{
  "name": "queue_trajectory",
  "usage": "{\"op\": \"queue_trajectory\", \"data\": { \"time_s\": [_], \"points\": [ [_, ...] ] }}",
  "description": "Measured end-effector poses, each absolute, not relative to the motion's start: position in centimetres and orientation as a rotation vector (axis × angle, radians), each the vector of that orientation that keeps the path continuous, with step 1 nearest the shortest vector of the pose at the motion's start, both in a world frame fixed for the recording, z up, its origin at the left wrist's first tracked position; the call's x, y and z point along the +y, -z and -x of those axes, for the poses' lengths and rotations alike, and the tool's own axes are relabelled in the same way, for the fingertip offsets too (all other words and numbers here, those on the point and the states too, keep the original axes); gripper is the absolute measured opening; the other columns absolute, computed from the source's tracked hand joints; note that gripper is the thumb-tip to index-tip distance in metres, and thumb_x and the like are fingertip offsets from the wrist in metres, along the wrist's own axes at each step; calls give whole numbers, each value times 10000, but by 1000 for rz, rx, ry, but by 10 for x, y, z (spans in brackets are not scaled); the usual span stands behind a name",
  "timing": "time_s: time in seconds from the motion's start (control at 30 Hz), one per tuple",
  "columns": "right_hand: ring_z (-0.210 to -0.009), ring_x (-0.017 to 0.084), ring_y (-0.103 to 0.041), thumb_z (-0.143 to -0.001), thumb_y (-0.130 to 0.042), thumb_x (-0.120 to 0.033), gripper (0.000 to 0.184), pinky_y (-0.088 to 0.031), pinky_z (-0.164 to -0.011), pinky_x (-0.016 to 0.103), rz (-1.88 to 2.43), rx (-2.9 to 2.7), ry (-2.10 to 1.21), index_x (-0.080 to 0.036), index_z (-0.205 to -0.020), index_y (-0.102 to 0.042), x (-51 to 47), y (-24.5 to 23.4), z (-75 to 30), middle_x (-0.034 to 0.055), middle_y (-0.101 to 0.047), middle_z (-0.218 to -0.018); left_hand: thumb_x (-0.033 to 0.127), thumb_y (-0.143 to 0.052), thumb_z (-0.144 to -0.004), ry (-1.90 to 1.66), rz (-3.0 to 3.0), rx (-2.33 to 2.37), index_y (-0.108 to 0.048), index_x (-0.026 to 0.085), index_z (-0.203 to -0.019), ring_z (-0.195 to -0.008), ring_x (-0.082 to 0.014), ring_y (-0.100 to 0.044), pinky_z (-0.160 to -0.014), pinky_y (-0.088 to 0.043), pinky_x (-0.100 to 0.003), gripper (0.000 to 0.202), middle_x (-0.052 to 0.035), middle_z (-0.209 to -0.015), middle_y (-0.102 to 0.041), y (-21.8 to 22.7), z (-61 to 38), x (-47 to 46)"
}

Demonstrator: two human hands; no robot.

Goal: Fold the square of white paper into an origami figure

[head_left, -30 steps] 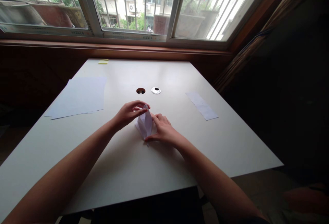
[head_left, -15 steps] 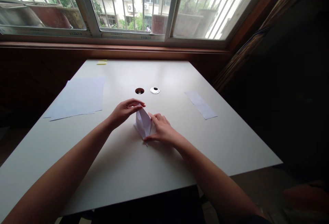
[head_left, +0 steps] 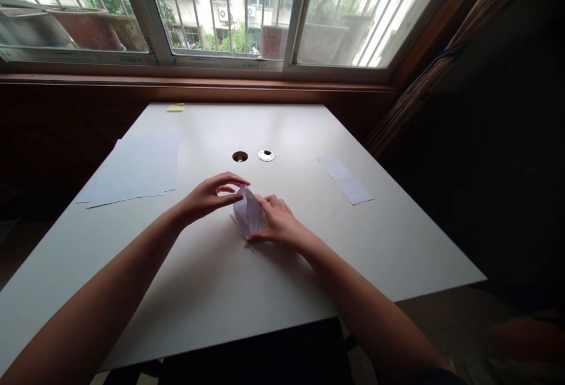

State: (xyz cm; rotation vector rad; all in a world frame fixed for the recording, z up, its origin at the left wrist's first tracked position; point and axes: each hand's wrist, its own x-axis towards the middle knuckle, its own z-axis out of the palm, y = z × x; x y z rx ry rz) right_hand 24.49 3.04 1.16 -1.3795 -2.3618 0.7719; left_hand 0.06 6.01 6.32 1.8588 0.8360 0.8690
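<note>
A small piece of folded white paper stands upright on the white table, its peak pointing up and its folds partly spread. At the peak, my left hand has its thumb on the near left face and its fingertips at the top edge. My right hand grips the paper's right side, with the thumb low at the near corner and the index finger higher up. Part of the right face is hidden behind those fingers. A small paper tip sticks out below the right thumb.
White sheets lie stacked at the left of the table. A paper strip lies at the right. Beyond my hands are a round hole and a metal ring cover. Yellow sticky notes sit at the far edge, below the window.
My left hand has come slightly down and left, its thumb now lower on the paper and farther from the fingers. The paper's peak has dropped a little; my right hand has stayed put.
</note>
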Motion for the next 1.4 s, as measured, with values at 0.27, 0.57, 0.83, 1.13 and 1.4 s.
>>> {"op": "queue_trajectory", "data": {
  "time_s": [0.27, 0.57, 0.83, 1.13, 1.4],
  "points": [
    [-1215, 325, -408, -619, -817, -642, 1148, -367, -1033, 477, 1388, -2377, -753, -380, -1543, -187, 30, -12, -244, 94, -429, -1327, 384, -678, -888, -841, -1918, 841, -706, 195, -1081, -1064, -223, -634, -989, -508, -405, 272, -87, -1099, -680, -66, -12, 65],
    [-1201, 313, -448, -733, -729, -657, 951, -394, -1026, 477, 1347, -2332, -744, -366, -1519, -281, 29, -14, -246, 96, -480, -1283, 391, -678, -883, -912, -1920, 895, -728, 183, -968, -934, -199, -660, -879, -537, -340, 230, -74, -989, -703, -66, -21, 63],
    [-842, 161, -598, -945, -535, -547, 464, -509, -848, 341, 1234, -2116, -761, -290, -1330, -557, 34, -11, -246, 58, -571, -1106, 350, -615, -936, -995, -2219, 827, -740, 191, -946, -832, -170, -663, -764, -536, -287, 203, -79, -926, -703, -63, -20, 64],
    [-1082, 223, -546, -920, -637, -428, 265, -462, -967, 380, 1054, -2160, -551, -280, -1139, -663, 38, -7, -240, 50, -660, -1135, 306, -562, -967, -875, -2484, 664, -729, 218, -965, -816, -163, -658, -747, -518, -270, 188, -76, -912, -701, -70, -18, 64],
    [-990, 220, -546, -905, -659, -420, 219, -475, -904, 360, 920, -2076, -475, -242, -1030, -686, 39, -10, -239, 39, -707, -992, 303, -585, -958, -995, -2322, 717, -715, 182, -943, -818, -164, -680, -754, -532, -277, 178, -90, -928, -714, -59, -20, 59]
  ]
}}
